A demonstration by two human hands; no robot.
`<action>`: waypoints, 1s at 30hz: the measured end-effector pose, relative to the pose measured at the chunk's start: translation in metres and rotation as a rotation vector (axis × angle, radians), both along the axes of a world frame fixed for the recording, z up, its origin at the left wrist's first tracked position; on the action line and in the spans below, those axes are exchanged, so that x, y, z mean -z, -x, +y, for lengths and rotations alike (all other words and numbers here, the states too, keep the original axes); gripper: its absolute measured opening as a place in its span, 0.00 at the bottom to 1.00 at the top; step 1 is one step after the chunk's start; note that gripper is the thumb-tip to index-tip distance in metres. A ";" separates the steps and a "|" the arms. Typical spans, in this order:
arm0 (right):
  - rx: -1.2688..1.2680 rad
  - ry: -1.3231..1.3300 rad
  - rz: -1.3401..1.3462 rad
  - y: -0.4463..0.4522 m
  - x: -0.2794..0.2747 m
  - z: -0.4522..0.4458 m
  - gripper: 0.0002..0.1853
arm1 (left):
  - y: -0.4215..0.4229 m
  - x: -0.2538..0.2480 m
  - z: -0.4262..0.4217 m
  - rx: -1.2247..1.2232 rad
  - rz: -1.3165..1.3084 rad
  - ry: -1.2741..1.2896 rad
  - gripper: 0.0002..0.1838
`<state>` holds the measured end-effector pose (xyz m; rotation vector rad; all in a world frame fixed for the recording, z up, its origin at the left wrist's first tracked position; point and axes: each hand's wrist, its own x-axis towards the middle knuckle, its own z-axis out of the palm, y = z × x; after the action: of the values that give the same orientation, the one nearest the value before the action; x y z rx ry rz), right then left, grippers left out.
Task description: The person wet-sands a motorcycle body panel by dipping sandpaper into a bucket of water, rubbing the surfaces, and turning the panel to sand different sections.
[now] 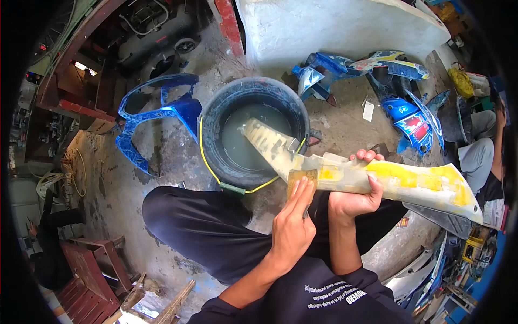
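A long motorcycle body panel [413, 175], whitish with yellow patches, lies across in front of me. Its narrow ribbed end reaches over the bucket [213, 162], which holds cloudy water. My right hand [353, 197] is wrapped round the panel's middle from below, thumb on the near side and fingertips over the far edge. My left hand [294, 224] presses a brown piece of sandpaper [303, 176] against the panel, left of my right hand. The fingers partly cover the sandpaper.
A blue plastic frame part [186, 113] lies on the concrete floor left of the bucket. Several blue fairing pieces [413, 121] lie at the right. A wooden chair [89, 281] stands lower left. Another person's leg [477, 162] shows at the right edge.
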<state>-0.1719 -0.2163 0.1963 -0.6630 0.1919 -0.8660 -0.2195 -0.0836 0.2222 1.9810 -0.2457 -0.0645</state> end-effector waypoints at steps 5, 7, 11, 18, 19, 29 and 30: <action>0.003 -0.006 -0.023 0.000 0.002 0.001 0.25 | -0.017 0.033 0.015 -0.103 0.118 -0.086 0.33; 0.003 -0.053 -0.030 0.002 0.001 0.003 0.25 | -0.001 0.006 0.006 0.005 0.021 -0.026 0.32; -0.001 -0.026 -0.014 0.003 0.003 0.002 0.25 | -0.014 0.031 0.014 -0.097 0.095 -0.130 0.35; -0.014 0.018 0.003 0.003 0.004 0.002 0.25 | -0.012 0.020 0.014 -0.050 0.078 -0.062 0.33; -0.017 0.037 -0.009 0.001 0.005 0.003 0.25 | -0.018 0.025 0.014 -0.104 0.122 -0.121 0.33; -0.005 -0.049 -0.024 0.001 -0.002 0.004 0.25 | -0.001 0.004 0.008 -0.004 0.039 -0.044 0.31; -0.017 -0.023 -0.014 0.002 -0.003 0.001 0.24 | 0.004 -0.001 0.006 0.028 0.033 0.023 0.31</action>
<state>-0.1738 -0.2157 0.1991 -0.6360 0.1831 -0.8503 -0.2238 -0.0773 0.2236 1.9520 -0.2521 -0.1117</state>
